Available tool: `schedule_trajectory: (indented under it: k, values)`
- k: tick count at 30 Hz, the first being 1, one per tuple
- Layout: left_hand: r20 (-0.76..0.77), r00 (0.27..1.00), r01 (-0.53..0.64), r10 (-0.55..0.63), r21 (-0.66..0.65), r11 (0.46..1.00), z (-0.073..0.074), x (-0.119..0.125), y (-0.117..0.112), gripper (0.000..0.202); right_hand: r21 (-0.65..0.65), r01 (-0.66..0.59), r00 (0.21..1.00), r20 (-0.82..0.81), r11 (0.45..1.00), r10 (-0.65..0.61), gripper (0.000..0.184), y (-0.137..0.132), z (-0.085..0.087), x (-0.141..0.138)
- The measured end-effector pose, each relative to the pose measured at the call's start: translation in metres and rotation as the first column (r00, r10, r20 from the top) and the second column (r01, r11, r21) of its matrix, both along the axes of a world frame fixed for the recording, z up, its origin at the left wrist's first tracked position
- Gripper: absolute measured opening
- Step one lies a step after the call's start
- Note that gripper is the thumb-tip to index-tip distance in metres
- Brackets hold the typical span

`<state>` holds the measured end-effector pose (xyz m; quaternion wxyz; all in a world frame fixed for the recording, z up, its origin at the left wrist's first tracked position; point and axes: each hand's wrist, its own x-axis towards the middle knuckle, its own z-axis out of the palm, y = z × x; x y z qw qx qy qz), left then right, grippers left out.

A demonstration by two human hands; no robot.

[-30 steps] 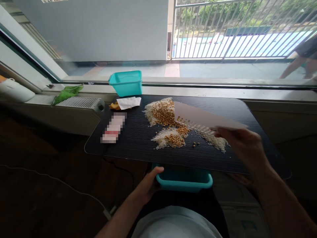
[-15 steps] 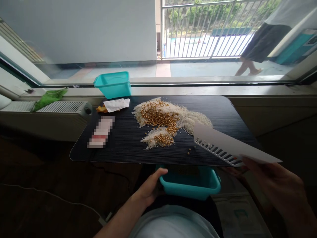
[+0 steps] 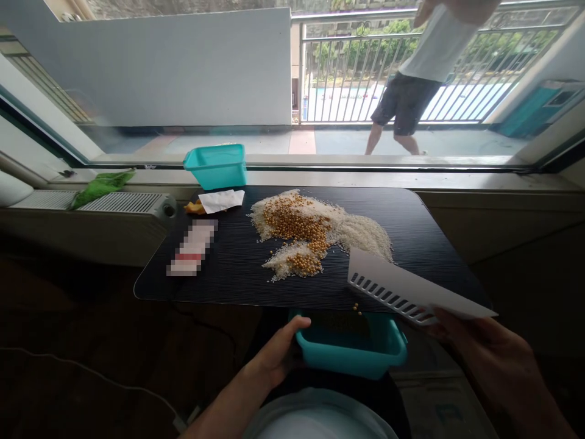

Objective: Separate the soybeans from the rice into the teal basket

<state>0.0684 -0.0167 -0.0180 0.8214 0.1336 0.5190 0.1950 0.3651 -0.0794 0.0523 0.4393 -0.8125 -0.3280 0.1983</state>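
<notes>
My left hand point(image 3: 280, 349) grips the left end of a teal plastic box point(image 3: 351, 360), its thumb over the rim and its other fingers hidden. The box is just below the table's near edge, its dark inside hard to make out. Closed round a flat white plastic sheet with a row of slots point(image 3: 397, 277), my right hand point(image 3: 484, 347) holds it slanting over the table's near right. The sheet's far end reaches the rice point(image 3: 365, 235). Yellow soybeans point(image 3: 297, 222) lie mixed in the rice heap, and a few loose beans point(image 3: 356, 308) sit at the near edge above the box.
The black table point(image 3: 237, 262) stands against a window sill. A second teal box point(image 3: 217, 167), a white paper point(image 3: 222, 201) and a blurred pale packet point(image 3: 192, 247) are at its left. Beyond the radiator point(image 3: 114, 204) is a window, with a person point(image 3: 411, 91) walking outside.
My right hand has brought the slotted sheet nearer and slightly left. The loose beans have shifted to the table's near edge. Outside, the person has walked left. My left hand keeps hold of the box.
</notes>
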Motion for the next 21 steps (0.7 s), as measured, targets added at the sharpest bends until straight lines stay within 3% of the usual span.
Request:
schedule_trajectory:
  k: [10,14,18,21]
  values:
    - [0.014,1.000,-0.026,0.025,0.026,0.999,-0.004,-0.003,-0.003,0.046,0.029,-0.081,0.986,-0.142,0.996,0.084,0.034,-0.002,0.007,0.003]
    - [0.022,0.998,-0.051,0.050,0.057,0.997,0.003,-0.014,-0.008,0.042,0.029,-0.012,0.998,-0.056,1.000,0.014,0.037,0.016,0.011,-0.015]
    - [-0.012,0.991,-0.132,0.133,0.060,0.989,0.011,-0.029,-0.014,0.043,0.132,-0.071,0.994,-0.074,0.989,0.081,0.039,0.040,0.013,-0.043]
    - [-0.028,0.982,-0.185,0.187,0.052,0.981,0.014,-0.037,-0.018,0.043,0.167,-0.155,0.988,0.001,0.974,0.157,0.037,0.056,0.009,-0.050]
